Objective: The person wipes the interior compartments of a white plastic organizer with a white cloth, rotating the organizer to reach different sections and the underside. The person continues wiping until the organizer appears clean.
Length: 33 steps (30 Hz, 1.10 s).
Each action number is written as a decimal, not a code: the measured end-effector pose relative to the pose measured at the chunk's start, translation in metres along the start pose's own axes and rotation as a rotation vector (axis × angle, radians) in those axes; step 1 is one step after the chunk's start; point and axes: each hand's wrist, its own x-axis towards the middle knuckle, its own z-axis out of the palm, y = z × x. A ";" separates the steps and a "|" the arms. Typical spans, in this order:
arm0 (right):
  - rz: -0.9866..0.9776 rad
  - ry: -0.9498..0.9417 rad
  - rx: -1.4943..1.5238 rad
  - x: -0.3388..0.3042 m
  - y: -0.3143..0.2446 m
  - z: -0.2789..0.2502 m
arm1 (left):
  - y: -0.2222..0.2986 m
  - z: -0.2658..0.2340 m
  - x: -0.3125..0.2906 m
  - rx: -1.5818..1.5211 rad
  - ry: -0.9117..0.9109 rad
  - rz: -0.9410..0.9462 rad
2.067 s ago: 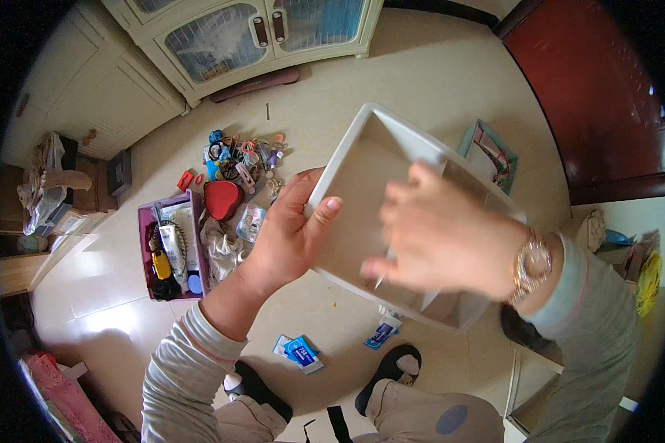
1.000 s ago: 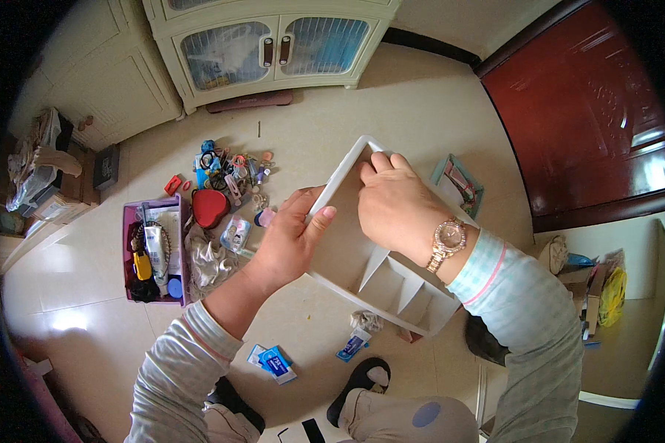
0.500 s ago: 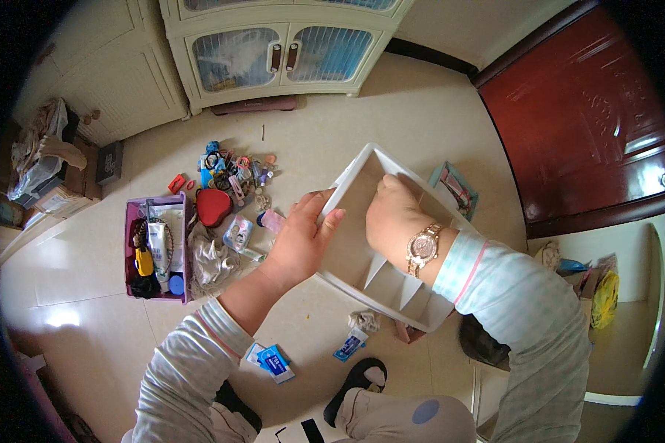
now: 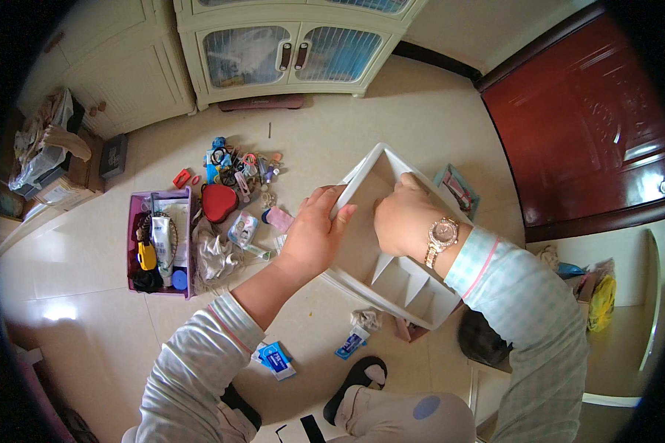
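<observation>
At the left rim of one white bin (image 4: 358, 247), the left hand (image 4: 314, 235) grips the edge, thumb over the top and fingers outside. Inside the same bin, the right hand (image 4: 406, 220) reaches toward the far wall with fingers bent; whether it holds anything I cannot tell. One metal-banded wristwatch (image 4: 444, 232) circles the right wrist.

The bin is in front of the person, over the floor (image 4: 222, 332), slanting from upper left to lower right. It is plain and rectangular with rounded corners and a thick rim: one large compartment, then at least two upright partitions marking off smaller ones toward the lower right.

Beyond it are one greenish tray (image 4: 440, 177) at upper right and, to the left, one red heart-shaped box (image 4: 219, 202) beside a heap of small items (image 4: 236, 164) too jumbled to count. One purple basket (image 4: 191, 255) holds one white tube (image 4: 162, 240), one yellow object (image 4: 147, 257) and other things. Near the two dark shoes (image 4: 358, 380) lie two overlapping blue-and-white packets (image 4: 277, 360) and one separate blue packet (image 4: 352, 342).
</observation>
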 end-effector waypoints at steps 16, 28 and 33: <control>0.015 0.750 1.043 -0.035 0.080 0.041 | 0.000 -0.009 0.000 -0.092 -0.135 -0.100; -0.170 0.363 0.007 -0.001 0.033 0.035 | 0.001 -0.009 -0.001 -0.150 -0.140 -0.107; -0.097 0.498 -0.048 -0.006 0.030 0.030 | 0.001 -0.010 0.001 -0.108 -0.139 -0.081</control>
